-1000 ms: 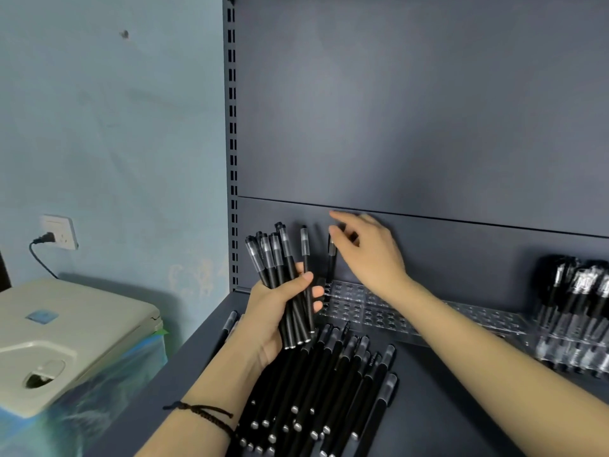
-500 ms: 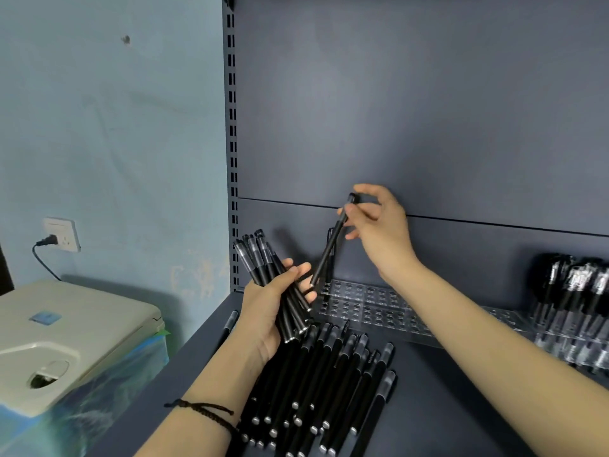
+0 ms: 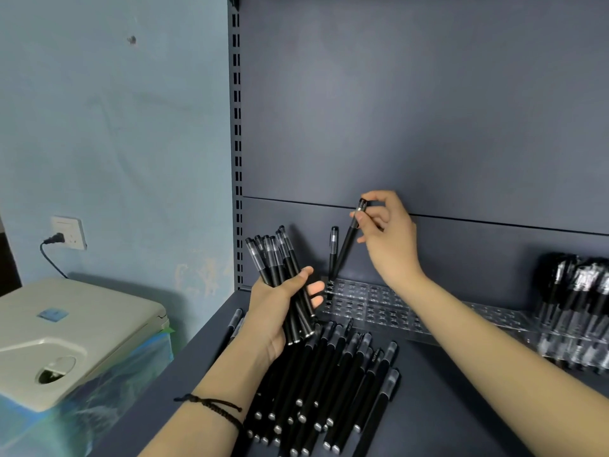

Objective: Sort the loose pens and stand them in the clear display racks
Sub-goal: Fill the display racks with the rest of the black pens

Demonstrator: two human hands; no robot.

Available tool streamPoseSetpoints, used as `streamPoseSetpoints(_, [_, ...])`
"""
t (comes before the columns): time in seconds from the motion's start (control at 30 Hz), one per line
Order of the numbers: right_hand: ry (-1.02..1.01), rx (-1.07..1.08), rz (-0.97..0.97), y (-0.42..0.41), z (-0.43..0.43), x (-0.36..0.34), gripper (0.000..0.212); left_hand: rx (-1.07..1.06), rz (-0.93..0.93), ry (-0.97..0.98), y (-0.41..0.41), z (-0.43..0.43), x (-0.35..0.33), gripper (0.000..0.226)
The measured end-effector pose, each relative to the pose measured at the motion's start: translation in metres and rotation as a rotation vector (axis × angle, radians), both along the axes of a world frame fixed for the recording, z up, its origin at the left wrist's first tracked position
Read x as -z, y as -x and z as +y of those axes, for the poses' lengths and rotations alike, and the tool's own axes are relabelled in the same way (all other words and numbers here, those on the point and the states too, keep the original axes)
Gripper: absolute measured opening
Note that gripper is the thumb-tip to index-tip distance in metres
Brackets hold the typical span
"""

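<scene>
Pinching a slim black capped pen (image 3: 348,242) at its cap end with the right hand (image 3: 392,240), thumb and curled fingertips closing on the cap, likely for steering from above. Tilting it, lower tip down, toward the rear left corner of the clear perforated plastic display rack (image 3: 412,308), just beside a single upright black pen (image 3: 333,255) and probably filling rows outward from that corner. Gripping a fanned bundle of matching black pens (image 3: 275,258) in the left hand (image 3: 276,315), fingers wrapping round the barrels, caps up, seemingly keeping the next ones within reach. Leaving the loose heap of black pens (image 3: 329,384) lying along the front left of the dark grey metal shelf (image 3: 461,407). Standing packed near the shelf's right edge, a second clear rack of pens (image 3: 580,301)
</scene>
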State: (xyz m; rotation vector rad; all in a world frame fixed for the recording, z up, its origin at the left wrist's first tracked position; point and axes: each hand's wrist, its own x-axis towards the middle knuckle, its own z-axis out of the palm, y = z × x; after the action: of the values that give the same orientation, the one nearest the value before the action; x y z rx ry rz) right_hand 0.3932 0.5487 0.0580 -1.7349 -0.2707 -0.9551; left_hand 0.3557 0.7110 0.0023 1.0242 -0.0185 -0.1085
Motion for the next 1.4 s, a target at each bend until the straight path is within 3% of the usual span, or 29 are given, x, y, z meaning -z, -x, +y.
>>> streamPoseSetpoints(0.13, [0.06,-0.06,0.081,0.003,0.0,0.01,0.02,-0.021,0.001,0.005,0.0,-0.001,-0.002,0.028])
streamPoseSetpoints(0.23, [0.269,-0.102,0.194,0.006,-0.001,0.025,0.024,-0.008,-0.019,-0.016,0.001,-0.003,-0.002,0.026])
streamPoseSetpoints(0.33, [0.374,-0.033,0.154,0.008,0.0,0.029,0.032,0.022,-0.083,-0.013,0.002,-0.003,-0.002,0.025])
streamPoseSetpoints(0.43, [0.272,-0.008,0.095,0.013,0.006,0.021,0.029,0.069,-0.137,-0.016,0.002,-0.003,-0.003,0.028])
streamPoseSetpoints(0.63, [0.027,-0.234,0.271,0.017,0.017,0.004,0.009,0.167,-0.153,-0.03,0.005,-0.003,-0.004,0.024])
streamPoseSetpoints(0.7, [-0.098,-0.285,0.24,0.018,0.018,-0.001,0.01,0.138,-0.126,0.018,0.003,-0.003,-0.003,0.023])
streamPoseSetpoints(0.8, [-0.183,-0.153,0.058,0.016,0.014,-0.008,0.027,0.013,-0.042,0.151,-0.005,0.0,-0.002,0.02])
streamPoseSetpoints(0.87, [-0.093,-0.04,-0.024,0.014,0.01,-0.006,0.037,-0.062,-0.019,0.185,-0.009,0.003,0.0,0.015])
streamPoseSetpoints(1.07, [0.041,0.036,-0.063,0.012,0.009,0.001,0.036,-0.038,-0.021,0.18,-0.008,0.003,0.0,0.015])
streamPoseSetpoints(1.23, [0.126,0.009,0.006,0.012,0.012,0.009,0.024,0.008,-0.031,0.15,-0.002,0.0,-0.003,0.017])
streamPoseSetpoints(1.4, [0.386,0.007,0.165,0.014,0.01,0.026,0.017,0.02,-0.032,0.146,0.003,-0.001,-0.005,0.016])
